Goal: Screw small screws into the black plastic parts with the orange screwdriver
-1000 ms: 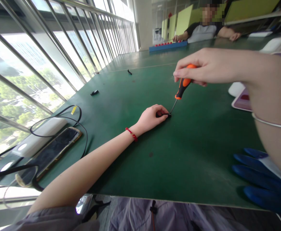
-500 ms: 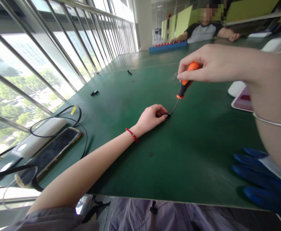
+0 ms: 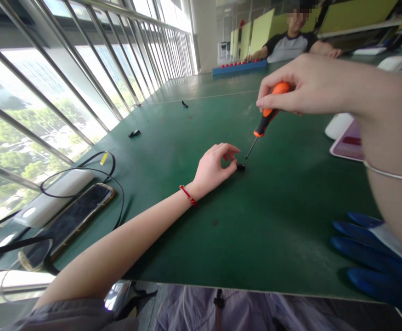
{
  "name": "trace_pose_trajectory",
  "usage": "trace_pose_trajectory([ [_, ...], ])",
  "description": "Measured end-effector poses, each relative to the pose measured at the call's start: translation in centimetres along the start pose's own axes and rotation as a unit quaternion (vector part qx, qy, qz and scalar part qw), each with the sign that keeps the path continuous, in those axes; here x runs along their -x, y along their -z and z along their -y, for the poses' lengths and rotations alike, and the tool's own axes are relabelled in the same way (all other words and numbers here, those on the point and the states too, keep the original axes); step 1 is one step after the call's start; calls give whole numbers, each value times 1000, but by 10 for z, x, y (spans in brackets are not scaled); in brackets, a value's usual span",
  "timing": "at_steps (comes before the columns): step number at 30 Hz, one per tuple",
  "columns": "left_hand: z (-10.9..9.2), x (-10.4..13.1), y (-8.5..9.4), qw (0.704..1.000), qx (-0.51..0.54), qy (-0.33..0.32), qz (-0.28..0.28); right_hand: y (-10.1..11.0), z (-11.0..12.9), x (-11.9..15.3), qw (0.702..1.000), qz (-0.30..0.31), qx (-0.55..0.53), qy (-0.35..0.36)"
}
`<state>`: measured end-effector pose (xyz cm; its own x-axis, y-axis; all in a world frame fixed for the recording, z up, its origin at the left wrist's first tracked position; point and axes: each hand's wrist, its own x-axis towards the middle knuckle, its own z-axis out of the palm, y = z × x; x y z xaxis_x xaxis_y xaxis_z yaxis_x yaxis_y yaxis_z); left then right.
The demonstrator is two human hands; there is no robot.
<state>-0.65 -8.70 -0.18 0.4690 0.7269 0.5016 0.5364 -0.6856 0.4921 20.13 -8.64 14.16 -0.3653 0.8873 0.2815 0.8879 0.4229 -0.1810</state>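
Observation:
A screwdriver point(image 3: 265, 122) with an orange and black handle is gripped by my right hand point(image 3: 299, 87). It slants down and left, its thin shaft ending just above a small black part point(image 3: 241, 167). That part lies on the green table point(image 3: 256, 230) at the thumb tip of my left hand point(image 3: 214, 165). Thumb and forefinger of this hand are apart, with a gap between them; whether the thumb touches the part I cannot tell. A red bracelet point(image 3: 187, 195) circles the left wrist.
Small black pieces point(image 3: 134, 134) lie farther left. A phone point(image 3: 70, 225), a white device point(image 3: 58, 197) and black cables point(image 3: 118, 184) occupy the left edge by the railing point(image 3: 118, 59). Blue gloves point(image 3: 369, 248) rest at right. Across the table a person point(image 3: 290, 46) sits near a blue rack point(image 3: 238, 67).
My left fingers have opened from around the black part, the forefinger lifting away. The screwdriver tip has risen slightly off the part, my right hand moving a little up and right.

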Motion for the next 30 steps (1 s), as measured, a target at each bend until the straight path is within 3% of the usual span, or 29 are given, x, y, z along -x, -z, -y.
trace_pose_trajectory([
  [2,4,-2,-1,999,-38,9,-5,0,3,1,1000,1,-9,0],
  [7,11,-5,-3,997,-28,33,68,-5,7,-1,999,10,-26,21],
  [21,10,-7,-3,994,48,63,80,-12,4,-7,998,-37,-29,29],
  [26,9,-7,-3,992,69,67,78,-12,7,-4,997,-1,-70,16],
  [30,10,-8,-3,991,79,67,83,-10,17,-5,999,-12,-43,5],
])
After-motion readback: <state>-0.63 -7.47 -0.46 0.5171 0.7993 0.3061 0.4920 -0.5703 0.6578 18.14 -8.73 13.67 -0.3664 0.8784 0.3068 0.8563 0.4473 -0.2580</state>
